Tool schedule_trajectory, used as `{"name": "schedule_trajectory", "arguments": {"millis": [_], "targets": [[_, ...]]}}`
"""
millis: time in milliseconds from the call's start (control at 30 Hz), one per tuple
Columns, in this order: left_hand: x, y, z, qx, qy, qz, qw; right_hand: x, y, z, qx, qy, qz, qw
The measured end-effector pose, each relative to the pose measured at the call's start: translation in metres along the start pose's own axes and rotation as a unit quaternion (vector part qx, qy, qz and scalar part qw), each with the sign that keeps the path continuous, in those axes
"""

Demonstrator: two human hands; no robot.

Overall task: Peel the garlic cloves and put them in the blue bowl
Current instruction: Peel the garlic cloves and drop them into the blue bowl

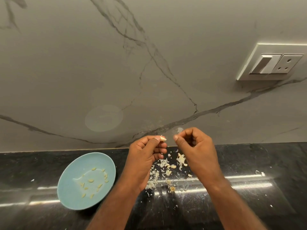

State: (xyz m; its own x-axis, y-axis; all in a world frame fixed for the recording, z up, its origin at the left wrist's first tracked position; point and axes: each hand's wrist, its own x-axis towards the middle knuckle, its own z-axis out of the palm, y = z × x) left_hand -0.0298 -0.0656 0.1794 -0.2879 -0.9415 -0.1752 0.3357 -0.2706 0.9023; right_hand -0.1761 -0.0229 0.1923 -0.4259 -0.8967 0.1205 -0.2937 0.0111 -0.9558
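Note:
My left hand (146, 155) pinches a pale garlic clove (163, 138) between thumb and fingertips, raised above the black counter. My right hand (194, 146) hovers a short gap to the right, fingers curled, with a small white flake of skin (179, 129) at its fingertips. The blue bowl (69, 196) sits on the counter to the left of my left forearm and holds several peeled cloves (91, 180). Below and between my hands lie a few loose cloves (172, 166) among scattered peel (153, 179).
The glossy black counter (240, 196) runs across the lower view, strewn with peel flakes near its middle. A marble-patterned wall rises behind it. A white switch and socket plate (274, 63) is mounted on the wall at upper right.

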Motion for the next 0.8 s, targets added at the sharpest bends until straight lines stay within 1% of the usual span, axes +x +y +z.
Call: {"name": "schedule_trajectory", "arguments": {"millis": [67,167,200,300,367,433,500,567,633,733,800], "targets": [[0.001,-0.001,0.001,-0.005,0.002,-0.002,1.000,0.000,-0.001,-0.002,-0.048,-0.034,0.002,0.998],[-0.001,0.000,0.002,-0.008,-0.002,-0.008,1.000,-0.003,-0.005,0.000,-0.031,-0.105,-0.029,0.994],[-0.001,0.000,0.001,-0.003,-0.008,-0.013,1.000,-0.005,-0.006,0.002,-0.020,-0.112,-0.043,0.993],[-0.001,0.000,0.000,0.038,-0.026,-0.027,0.999,-0.008,-0.007,0.005,0.015,-0.088,-0.045,0.995],[0.001,-0.001,-0.004,0.101,-0.016,0.002,0.995,-0.007,-0.006,0.004,0.035,-0.092,-0.025,0.995],[0.003,0.000,-0.009,0.172,-0.017,0.061,0.983,-0.005,-0.005,0.001,0.049,-0.112,-0.003,0.992],[0.006,0.001,-0.016,0.230,-0.078,0.131,0.961,-0.003,-0.003,-0.001,0.072,-0.140,0.026,0.987],[0.010,0.002,-0.021,0.309,-0.126,0.204,0.920,-0.001,-0.001,-0.003,0.102,-0.162,0.051,0.980],[0.014,0.004,-0.024,0.375,-0.139,0.262,0.878,0.000,-0.002,-0.004,0.127,-0.180,0.069,0.973],[0.017,0.008,-0.027,0.432,-0.151,0.295,0.839,0.001,-0.004,-0.005,0.145,-0.196,0.087,0.966],[0.016,0.010,-0.028,0.465,-0.167,0.300,0.816,0.001,-0.006,-0.005,0.147,-0.202,0.092,0.964]]}}
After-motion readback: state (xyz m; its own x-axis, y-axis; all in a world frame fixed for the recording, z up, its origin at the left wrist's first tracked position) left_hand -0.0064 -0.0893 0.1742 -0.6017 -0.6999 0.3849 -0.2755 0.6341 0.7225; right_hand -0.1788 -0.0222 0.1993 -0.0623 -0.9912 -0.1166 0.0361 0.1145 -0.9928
